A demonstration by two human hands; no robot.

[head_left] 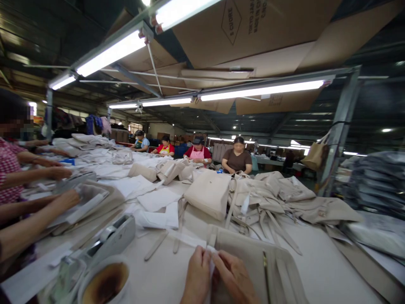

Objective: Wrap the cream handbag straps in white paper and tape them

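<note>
A beige bag [249, 249] with a brass zipper lies flat in front of me, a beige strap on it. My left hand [198, 272] is closed at the bag's left edge, pinching a thin white paper strip [185, 238]. My right hand [234, 274] meets it there, its thumb and fingertips pressed on the same strip over the bag's edge. What lies right under the fingertips is hidden. Two loose beige strap ends [156, 245] rest on the table [158, 274] left of the hands.
At the lower left stand a tape dispenser [117, 236] and a white cup with brown liquid [106, 280]. A finished-looking beige bag [209, 192], white paper sheets [158, 213] and heaped bags [291, 192] lie ahead. Co-workers' arms [41, 211] reach in from the left.
</note>
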